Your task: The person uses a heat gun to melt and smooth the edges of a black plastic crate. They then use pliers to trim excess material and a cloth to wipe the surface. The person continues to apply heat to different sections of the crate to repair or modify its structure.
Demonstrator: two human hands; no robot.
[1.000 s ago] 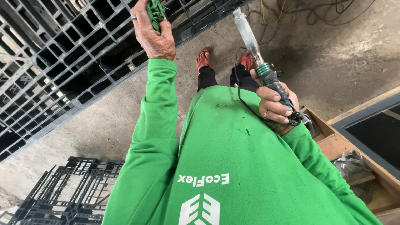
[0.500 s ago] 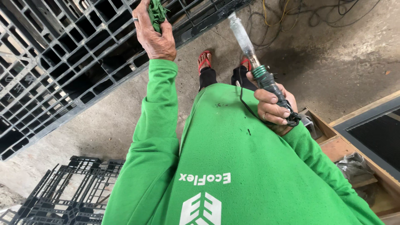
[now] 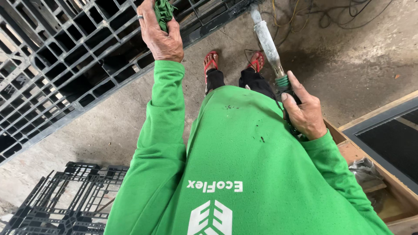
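Fingers (image 3: pixel 167 32) of the left hand (image 3: pixel 162 37) clenched a green cloth (image 3: pixel 163 11) against the far-left pallet (image 3: pixel 65 65); right hand (image 3: pixel 307 114) wrapped the heat tool (image 3: pixel 270 43).

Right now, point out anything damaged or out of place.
Dark specks dot the front of the green shirt. Tangled cables sprawl loose on the concrete floor near the red sandals.

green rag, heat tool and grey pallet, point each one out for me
green rag (image 3: pixel 163 11), head view, on the bunched cloth above the left hand (image 3: pixel 162 37)
heat tool (image 3: pixel 267 39), head view, on its grey metal barrel ahead of the right hand (image 3: pixel 307 115)
grey pallet (image 3: pixel 52 65), head view, on a grid rib
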